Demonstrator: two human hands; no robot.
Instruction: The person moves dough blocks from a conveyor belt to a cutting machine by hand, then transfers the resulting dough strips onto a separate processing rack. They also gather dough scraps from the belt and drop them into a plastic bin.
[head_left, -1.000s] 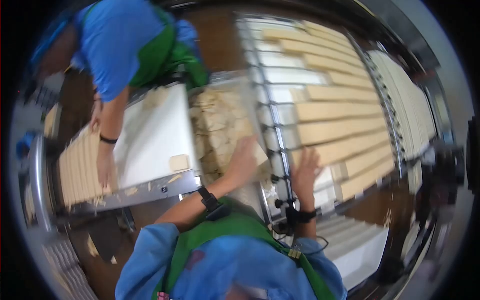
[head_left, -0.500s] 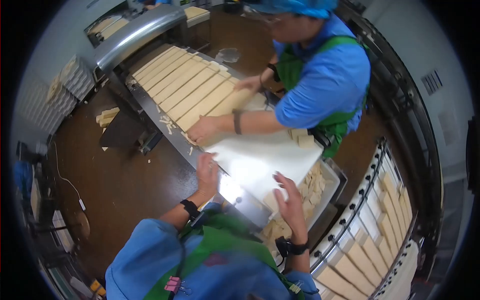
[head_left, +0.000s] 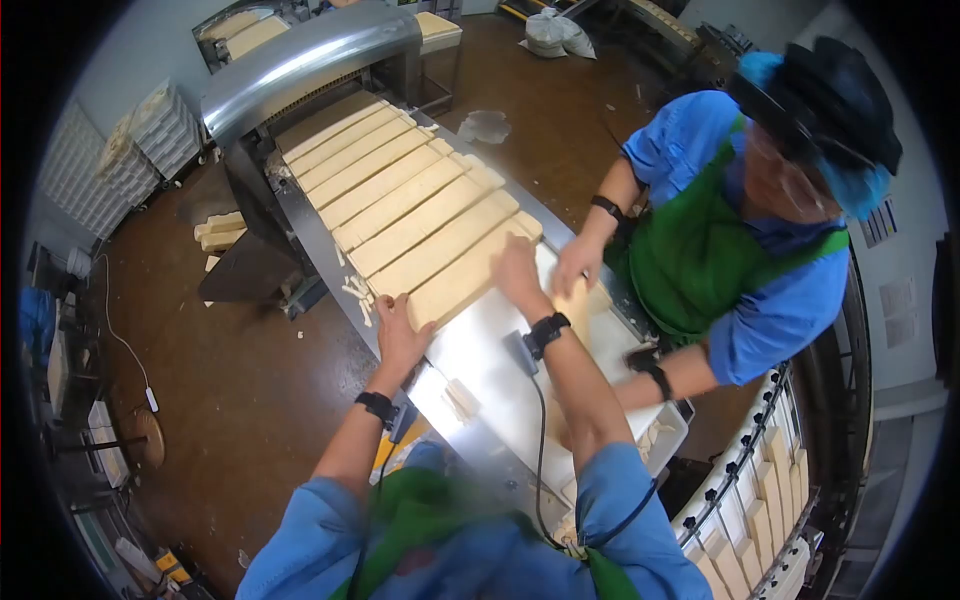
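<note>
A row of long pale dough strips [head_left: 395, 200] lies crosswise on the belt, several of them side by side. My left hand [head_left: 403, 340] is at the left end of the nearest strip [head_left: 465, 268], thumb and fingers around its corner. At the right end of that strip, my right hand [head_left: 518, 272] has its fingers curled over the edge. The strip rests flat between both hands. To the right, a co-worker's hand [head_left: 580, 268] is on another pale piece [head_left: 572, 305], partly hidden by my right forearm.
A steel-hooded machine [head_left: 310, 70] stands at the belt's far end. Thin scraps [head_left: 358, 298] lie along the left edge, and a pale scrap [head_left: 460, 400] sits near me. A curved conveyor [head_left: 750, 490] with strips runs at lower right. The co-worker [head_left: 720, 230] stands close on the right.
My hands, empty and apart before, have moved forward onto the nearest strip. The co-worker has drawn back to the right, away from the strips, with a pale piece.
</note>
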